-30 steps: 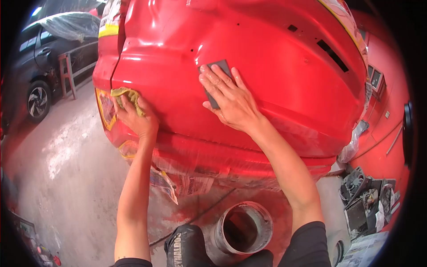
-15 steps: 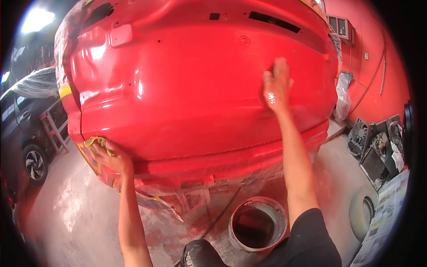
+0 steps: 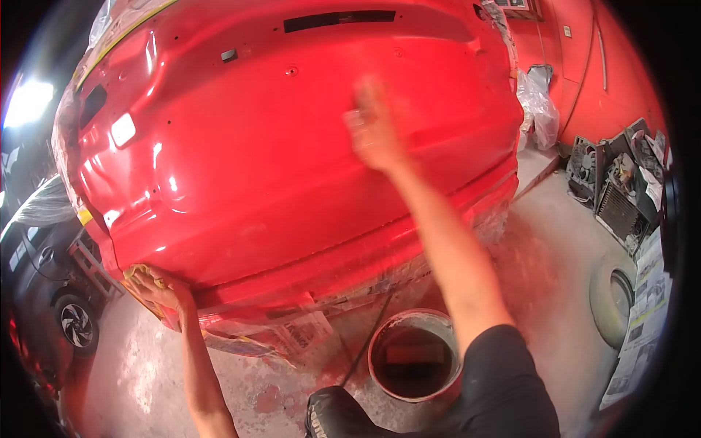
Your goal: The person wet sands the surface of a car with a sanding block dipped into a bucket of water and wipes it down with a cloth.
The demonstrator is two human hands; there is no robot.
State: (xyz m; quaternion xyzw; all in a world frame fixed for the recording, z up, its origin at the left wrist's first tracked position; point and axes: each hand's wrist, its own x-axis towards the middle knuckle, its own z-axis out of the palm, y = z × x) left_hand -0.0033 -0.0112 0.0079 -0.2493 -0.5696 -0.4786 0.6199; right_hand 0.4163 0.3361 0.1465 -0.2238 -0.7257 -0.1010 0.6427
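Note:
A large glossy red car panel (image 3: 241,168), with holes and raised ridges, fills the middle of the view. At its lower left corner, my left hand (image 3: 162,290) grips a crumpled yellow cloth (image 3: 137,276) against the edge. My right hand (image 3: 376,135) is over the right-middle part of the panel, fingers pointing up and away, seemingly touching the surface. Motion smears its fingers, and whatever may lie under the palm is hidden. Newspaper masking (image 3: 303,332) hangs along the panel's lower edge.
A bucket of dark liquid (image 3: 412,365) stands on the floor near my knee. At the right lie car parts (image 3: 617,193), a tire (image 3: 612,299) and newspaper sheets (image 3: 646,314). Plastic sheeting (image 3: 539,109) hangs by the red wall. A dark car (image 3: 55,285) is parked left.
My right hand has swept left across the panel. The view has shifted right and tilted, so the panel and my left hand appear further left; the left hand stays at the corner with the cloth.

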